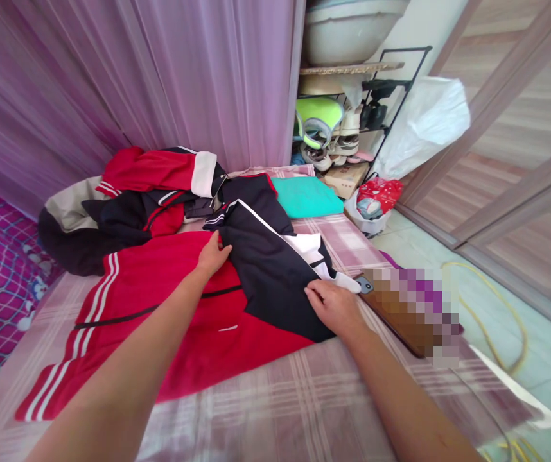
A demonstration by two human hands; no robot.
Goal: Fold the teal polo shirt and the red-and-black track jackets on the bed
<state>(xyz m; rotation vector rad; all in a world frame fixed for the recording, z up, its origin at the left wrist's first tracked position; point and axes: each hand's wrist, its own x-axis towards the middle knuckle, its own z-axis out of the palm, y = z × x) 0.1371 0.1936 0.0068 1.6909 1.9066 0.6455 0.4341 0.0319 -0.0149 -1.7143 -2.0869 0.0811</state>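
A red and black jacket (198, 350) with white double stripes along its hem lies spread on the bed, its black sleeve (275, 276) folded across the top. At the striped cuff end, my left hand (214, 255) holds the black cloth between thumb and fingers. My right hand (334, 307) is closed on the sleeve's shoulder end, beside the white collar lining (307, 247). Part of the fingertips of both hands is hidden by the fabric.
Behind lie a heap of red and black clothes (145, 170), a folded dark garment (256, 196) and a folded turquoise cloth (307, 197). A phone in a brown case (395, 314) rests right of my right hand. A shoe rack (376, 131) stands beyond the bed (256, 417).
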